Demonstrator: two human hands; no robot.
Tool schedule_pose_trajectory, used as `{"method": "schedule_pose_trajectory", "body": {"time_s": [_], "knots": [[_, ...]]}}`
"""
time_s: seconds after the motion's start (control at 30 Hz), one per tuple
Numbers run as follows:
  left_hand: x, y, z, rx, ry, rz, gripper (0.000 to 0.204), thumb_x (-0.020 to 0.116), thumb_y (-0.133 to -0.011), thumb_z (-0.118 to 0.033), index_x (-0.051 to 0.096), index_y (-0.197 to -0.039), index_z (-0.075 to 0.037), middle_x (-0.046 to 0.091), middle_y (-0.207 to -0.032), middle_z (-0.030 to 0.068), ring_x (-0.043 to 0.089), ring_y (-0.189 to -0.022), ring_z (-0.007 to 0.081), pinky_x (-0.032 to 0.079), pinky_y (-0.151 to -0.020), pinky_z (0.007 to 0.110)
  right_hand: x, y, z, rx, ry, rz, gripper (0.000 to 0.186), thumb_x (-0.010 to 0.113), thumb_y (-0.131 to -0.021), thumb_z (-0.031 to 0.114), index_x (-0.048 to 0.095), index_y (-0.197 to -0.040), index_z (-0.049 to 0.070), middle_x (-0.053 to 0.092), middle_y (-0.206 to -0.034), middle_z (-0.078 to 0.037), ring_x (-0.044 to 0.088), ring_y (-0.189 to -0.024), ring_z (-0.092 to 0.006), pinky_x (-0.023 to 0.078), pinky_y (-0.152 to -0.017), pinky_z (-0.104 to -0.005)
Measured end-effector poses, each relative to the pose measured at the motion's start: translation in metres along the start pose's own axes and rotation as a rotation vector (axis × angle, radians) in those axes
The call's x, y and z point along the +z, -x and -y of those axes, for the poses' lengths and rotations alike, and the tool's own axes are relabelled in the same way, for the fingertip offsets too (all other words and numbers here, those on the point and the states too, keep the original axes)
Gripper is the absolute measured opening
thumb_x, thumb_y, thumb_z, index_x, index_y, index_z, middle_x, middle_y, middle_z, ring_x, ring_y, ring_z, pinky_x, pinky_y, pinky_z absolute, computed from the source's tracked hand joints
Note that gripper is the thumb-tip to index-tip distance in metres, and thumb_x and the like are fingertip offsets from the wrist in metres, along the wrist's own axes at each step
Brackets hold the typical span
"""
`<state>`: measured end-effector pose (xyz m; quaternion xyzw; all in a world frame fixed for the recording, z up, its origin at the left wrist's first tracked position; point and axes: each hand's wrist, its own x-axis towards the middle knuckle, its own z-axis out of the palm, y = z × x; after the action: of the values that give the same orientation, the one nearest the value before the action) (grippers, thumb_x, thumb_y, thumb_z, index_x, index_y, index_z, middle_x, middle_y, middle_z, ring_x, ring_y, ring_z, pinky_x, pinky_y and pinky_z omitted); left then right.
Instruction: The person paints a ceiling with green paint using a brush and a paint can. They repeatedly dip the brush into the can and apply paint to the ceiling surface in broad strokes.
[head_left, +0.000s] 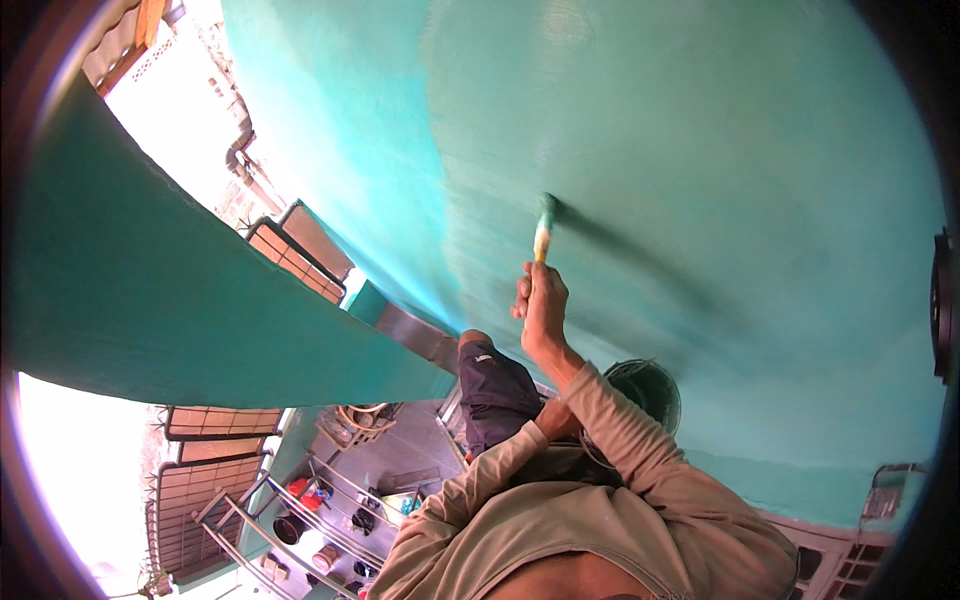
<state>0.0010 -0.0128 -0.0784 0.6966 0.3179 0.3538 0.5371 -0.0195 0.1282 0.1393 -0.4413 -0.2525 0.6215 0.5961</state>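
One hand (543, 305), my right, gripping brush (544, 228) on teal ceiling (700, 150) | left hand (556, 418) on bucket (648, 388), grip unclear | risk: overloaded bristles drip; bucket could tip.

Brush (544, 228) tip touches the wall (700, 150); the right hand (543, 310) sits directly below the brush, the bucket (645, 390) lower right.
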Motion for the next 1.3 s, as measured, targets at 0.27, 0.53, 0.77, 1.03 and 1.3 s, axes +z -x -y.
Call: {"method": "schedule_pose_trajectory", "body": {"time_s": [0.27,0.53,0.77,1.03,1.3], "knots": [[0.003,-0.003,0.006,0.052,0.640,0.098,0.048,0.045,-0.108,-0.029,0.038,-0.152,-0.010,0.044,-0.151,0.0077,0.043,-0.135,0.0225,0.033,-0.117,0.040,0.040,0.001,0.017,-0.087,-0.111,-0.008,0.031,0.054,-0.102,0.037,0.042,-0.112,0.009,0.060,-0.091,-0.006,0.065,-0.077,-0.0186,0.053,-0.060,-0.0351],[0.002,-0.008,-0.013,-0.083,0.771,0.004,0.061,0.059,-0.100,-0.037,0.041,-0.152,-0.010,0.040,-0.157,0.0096,0.034,-0.146,0.0268,0.024,-0.122,0.041,0.146,-0.052,-0.005,0.019,0.069,0.103,0.032,0.045,-0.104,0.034,0.041,-0.117,0.005,0.065,-0.090,-0.009,0.072,-0.076,-0.0227,0.059,-0.055,-0.0342],[-0.009,-0.010,-0.044,-0.153,0.410,-0.020,0.063,0.063,-0.095,-0.037,0.045,-0.149,-0.008,0.043,-0.155,0.0164,0.036,-0.145,0.0340,0.026,-0.122,0.043,0.177,-0.072,-0.015,0.108,0.144,0.256,0.028,0.049,-0.102,0.032,0.048,-0.107,0.005,0.060,-0.076,-0.006,0.060,-0.056,-0.0169,0.050,-0.046,-0.0349],[0.009,-0.016,-0.006,-0.005,-0.157,-0.106,0.054,0.070,-0.083,-0.032,0.058,-0.128,-0.002,0.066,-0.104,0.0291,0.065,-0.094,0.0439,0.051,-0.082,0.050,0.136,-0.069,0.050,0.078,0.193,0.282,0.028,0.053,-0.100,0.035,0.055,-0.097,0.007,0.045,-0.062,0.005,0.042,-0.047,-0.0079,0.044,-0.046,-0.0311],[-0.003,-0.017,-0.031,0.228,-0.241,-0.123,0.055,0.061,-0.092,-0.032,0.053,-0.139,-0.004,0.059,-0.133,0.0254,0.057,-0.120,0.0419,0.047,-0.100,0.048,0.097,-0.021,0.048,-0.007,0.073,0.208,0.031,0.053,-0.100,0.033,0.054,-0.099,0.002,0.049,-0.062,0.001,0.043,-0.041,-0.0076,0.041,-0.038,-0.0274]]}}
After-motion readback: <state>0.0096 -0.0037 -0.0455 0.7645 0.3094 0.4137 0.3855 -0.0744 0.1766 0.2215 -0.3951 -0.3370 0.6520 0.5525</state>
